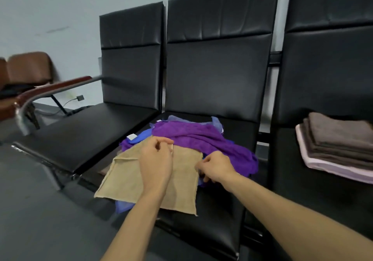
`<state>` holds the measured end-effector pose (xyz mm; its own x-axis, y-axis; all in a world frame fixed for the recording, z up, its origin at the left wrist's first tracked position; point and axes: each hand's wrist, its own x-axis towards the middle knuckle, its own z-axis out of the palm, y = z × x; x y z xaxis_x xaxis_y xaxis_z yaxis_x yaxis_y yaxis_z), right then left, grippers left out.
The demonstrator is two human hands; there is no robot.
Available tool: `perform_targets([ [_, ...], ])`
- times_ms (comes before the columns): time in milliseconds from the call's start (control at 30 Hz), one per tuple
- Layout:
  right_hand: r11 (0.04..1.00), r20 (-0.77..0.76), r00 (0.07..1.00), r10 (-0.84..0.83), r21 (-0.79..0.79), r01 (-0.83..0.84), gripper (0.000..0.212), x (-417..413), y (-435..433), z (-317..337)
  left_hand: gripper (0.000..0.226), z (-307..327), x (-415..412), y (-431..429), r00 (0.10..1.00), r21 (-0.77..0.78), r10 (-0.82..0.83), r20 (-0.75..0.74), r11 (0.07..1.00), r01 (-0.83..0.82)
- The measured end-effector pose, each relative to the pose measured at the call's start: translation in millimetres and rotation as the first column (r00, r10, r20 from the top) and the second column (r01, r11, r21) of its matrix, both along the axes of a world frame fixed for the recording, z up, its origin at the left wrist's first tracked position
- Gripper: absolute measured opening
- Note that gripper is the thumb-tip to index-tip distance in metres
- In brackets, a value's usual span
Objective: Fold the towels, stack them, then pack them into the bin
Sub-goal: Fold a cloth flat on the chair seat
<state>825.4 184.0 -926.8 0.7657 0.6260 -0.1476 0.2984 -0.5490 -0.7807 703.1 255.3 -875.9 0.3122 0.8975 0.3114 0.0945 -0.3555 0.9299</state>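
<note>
On the middle seat (pixel 222 220), tan towel (pixel 125 180) lies flat over the purple pile (pixel 201 137). Your left hand (pixel 156 155) pinches its far edge, your right hand (pixel 216 167) its right edge, fingers curled. Suggest drawing both corners toward you evenly, matching the edges before creasing.

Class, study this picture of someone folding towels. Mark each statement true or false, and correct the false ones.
1. The left hand and right hand both pinch edges of the tan towel. True.
2. The tan towel lies on the floor. False: it lies on the middle chair.
3. A folded stack of towels sits on the right chair. True.
4. The purple towel is neatly folded. False: it lies crumpled behind the tan towel.
</note>
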Motion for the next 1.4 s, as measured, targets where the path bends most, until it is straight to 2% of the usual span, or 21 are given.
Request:
perform_targets([
  [67, 0.992, -0.013, 0.997, -0.082, 0.091, 0.083, 0.020, -2.3, 11.6, -1.0, 0.023, -3.2, -4.3, 1.5, 0.994, 0.180, 0.046, -0.102, 0.983, -0.027],
  [133, 0.973, 0.032, 0.995, -0.096, 0.213, 0.087, 0.018, -3.4, 22.6, 6.4, 0.021, -3.6, -6.2, -0.6, 0.990, 0.273, 0.047, -0.134, 0.962, -0.009],
  [200, 0.957, 0.143, 0.988, -0.057, 0.288, 0.014, 0.013, -3.6, 30.8, 26.2, 0.020, -1.8, -5.7, 0.6, 0.989, 0.270, 0.059, -0.137, 0.963, -0.020],
  [267, 0.907, 0.197, 0.980, 0.017, 0.411, -0.098, 0.018, -4.0, 37.1, 54.6, 0.018, -2.1, -6.2, 3.1, 0.990, 0.264, 0.095, -0.108, 0.962, -0.064],
  [333, 0.811, 0.198, 0.978, 0.065, 0.561, -0.167, 0.023, -2.7, 38.8, 84.1, 0.017, -0.7, -6.1, 2.2, 0.991, 0.285, 0.112, -0.075, 0.955, -0.086],
  [433, 0.707, 0.141, 0.980, 0.140, 0.678, -0.199, 0.017, -0.3, 37.0, 112.7, 0.014, 0.5, -5.7, -0.4, 0.982, 0.306, 0.176, -0.067, 0.941, -0.147],
  [567, 0.712, 0.213, 0.963, 0.167, 0.649, -0.267, 0.015, 1.3, 20.1, 123.1, 0.020, 2.7, 1.0, -1.3, 0.990, 0.221, 0.142, -0.005, 0.966, -0.137],
  [633, 0.704, 0.296, 0.948, 0.114, 0.649, -0.288, 0.015, 1.8, 0.8, 130.7, 0.021, 6.5, 5.0, -7.3, 0.997, 0.199, 0.075, 0.028, 0.977, -0.079],
  [733, 0.725, 0.426, 0.905, 0.003, 0.622, -0.295, 0.021, 4.6, -37.8, 147.6, 0.018, 13.3, 13.8, -24.9, 1.000, 0.238, 0.013, -0.026, 0.971, -0.006],
  [867, 0.727, 0.541, 0.835, -0.101, 0.613, -0.309, 0.023, 10.1, -103.6, 178.2, 0.014, 29.8, 35.5, -59.1, 0.982, 0.254, -0.170, 0.077, 0.956, 0.145],
  [967, 0.792, 0.529, 0.848, -0.038, 0.533, -0.297, 0.024, 17.0, -150.4, 188.3, 0.014, 32.4, 55.5, -79.6, 0.946, 0.286, -0.318, 0.066, 0.914, 0.288],
  [1033, 0.868, 0.523, 0.852, 0.030, 0.409, -0.282, 0.025, 23.8, -184.1, 183.1, 0.015, 34.2, 70.1, -102.0, 0.901, 0.267, -0.433, 0.029, 0.872, 0.410],
  [1133, 0.953, 0.590, 0.803, 0.083, 0.187, -0.236, 0.021, 37.5, -226.9, 160.8, 0.053, 37.2, 87.5, -134.2, 0.780, 0.248, -0.624, -0.046, 0.749, 0.614],
  [1200, 0.958, 0.600, 0.795, 0.084, 0.171, -0.231, 0.019, 45.6, -256.3, 146.5, 0.074, 35.8, 99.5, -153.5, 0.684, 0.308, -0.716, -0.142, 0.625, 0.718],
  [1233, 0.954, 0.593, 0.800, 0.088, 0.180, -0.239, 0.019, 47.6, -269.6, 140.6, 0.078, 33.3, 106.0, -162.0, 0.644, 0.347, -0.733, -0.220, 0.558, 0.754],
  [1300, 0.946, 0.611, 0.786, 0.095, 0.190, -0.262, 0.021, 49.3, -294.3, 132.2, 0.068, 29.2, 119.2, -179.4, 0.581, 0.431, -0.719, -0.381, 0.419, 0.800],
  [1367, 0.952, 0.646, 0.759, 0.074, 0.182, -0.248, 0.019, 50.4, -314.4, 126.7, 0.044, 23.8, 132.3, -190.8, 0.553, 0.511, -0.660, -0.509, 0.285, 0.811],
  [1400, 0.958, 0.657, 0.752, 0.050, 0.182, -0.223, 0.018, 53.0, -326.5, 122.8, 0.034, 21.3, 137.8, -196.9, 0.538, 0.516, -0.638, -0.550, 0.247, 0.820],
])
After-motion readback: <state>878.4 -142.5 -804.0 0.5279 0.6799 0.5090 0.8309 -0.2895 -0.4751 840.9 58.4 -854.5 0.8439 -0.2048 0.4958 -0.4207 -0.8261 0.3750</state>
